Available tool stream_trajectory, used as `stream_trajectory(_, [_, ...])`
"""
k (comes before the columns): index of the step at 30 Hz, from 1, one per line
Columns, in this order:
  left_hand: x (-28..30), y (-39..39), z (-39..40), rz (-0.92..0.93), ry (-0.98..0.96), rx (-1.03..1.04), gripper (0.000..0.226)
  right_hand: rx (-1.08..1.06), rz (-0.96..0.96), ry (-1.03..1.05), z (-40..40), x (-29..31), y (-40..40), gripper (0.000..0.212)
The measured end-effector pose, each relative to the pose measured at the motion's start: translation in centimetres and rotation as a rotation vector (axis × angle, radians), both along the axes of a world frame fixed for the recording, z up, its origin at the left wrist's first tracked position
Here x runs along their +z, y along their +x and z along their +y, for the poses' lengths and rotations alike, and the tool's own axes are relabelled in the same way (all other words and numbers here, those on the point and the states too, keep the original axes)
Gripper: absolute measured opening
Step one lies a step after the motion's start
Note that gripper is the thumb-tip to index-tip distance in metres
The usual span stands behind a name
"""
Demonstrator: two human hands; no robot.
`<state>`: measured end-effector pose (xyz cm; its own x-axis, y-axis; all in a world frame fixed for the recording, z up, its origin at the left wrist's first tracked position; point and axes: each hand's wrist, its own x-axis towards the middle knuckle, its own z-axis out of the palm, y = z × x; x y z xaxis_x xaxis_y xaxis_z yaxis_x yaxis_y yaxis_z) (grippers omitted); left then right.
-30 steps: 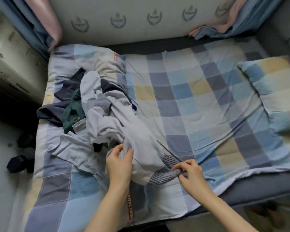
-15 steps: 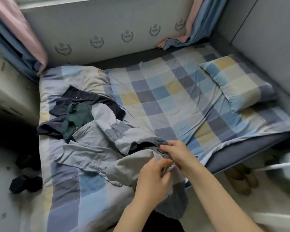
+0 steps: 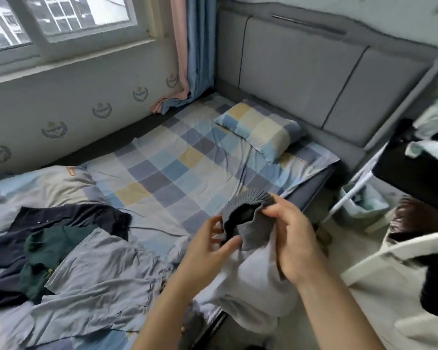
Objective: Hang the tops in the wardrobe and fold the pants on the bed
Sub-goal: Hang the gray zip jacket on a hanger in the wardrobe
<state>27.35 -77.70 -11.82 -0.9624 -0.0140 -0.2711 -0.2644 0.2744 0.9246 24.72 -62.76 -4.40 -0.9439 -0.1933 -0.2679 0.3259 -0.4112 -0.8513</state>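
Note:
I hold a pale grey sweatshirt (image 3: pixel 253 286) up off the bed by its dark ribbed hem (image 3: pixel 248 210). My left hand (image 3: pixel 210 246) pinches the near side of the ribbing, and my right hand (image 3: pixel 291 238) grips its far side. The rest of the garment hangs down between my forearms. On the bed's left part lie a light blue-grey garment (image 3: pixel 99 281), a dark green garment (image 3: pixel 46 248) and a navy garment (image 3: pixel 68 223), spread in an overlapping heap.
The bed (image 3: pixel 177 162) has a checked blue, grey and yellow sheet and a matching pillow (image 3: pixel 258 130) by the grey padded headboard (image 3: pixel 314 79). A white rack (image 3: pixel 359 183) with clothes and a bin (image 3: pixel 364 205) stand to the right. Window and curtain (image 3: pixel 190 49) are behind.
I have lifted the sweatshirt off the heap and drawn it toward the bed's edge. My view has swung right and up, now taking in the headboard, the window and the rack.

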Motion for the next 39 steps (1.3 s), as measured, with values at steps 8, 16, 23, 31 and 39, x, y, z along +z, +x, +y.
stream_trajectory(8, [3.4,-5.0,9.9,0.120,-0.053,0.077,0.016,-0.121,0.280,0.568,13.4,3.6,2.7,0.014])
stream_trajectory(16, [12.8,-3.9,27.5,0.056,0.440,-0.039,0.048,-0.614,0.177,1.342,32.9,-0.3,6.7,0.034])
stream_trajectory(23, [14.8,-0.6,43.6,-0.033,0.489,-0.220,0.031,-0.504,-0.203,1.067,46.2,-2.5,11.3,0.028])
stream_trajectory(31, [15.5,2.4,55.3,-0.150,0.420,-0.652,0.029,-0.569,-0.006,0.661,55.0,-3.2,16.4,0.044])
stream_trajectory(39, [13.9,-0.1,63.1,-0.057,0.336,-1.016,0.063,-0.882,-0.417,0.688,62.8,-3.8,19.0,0.019])
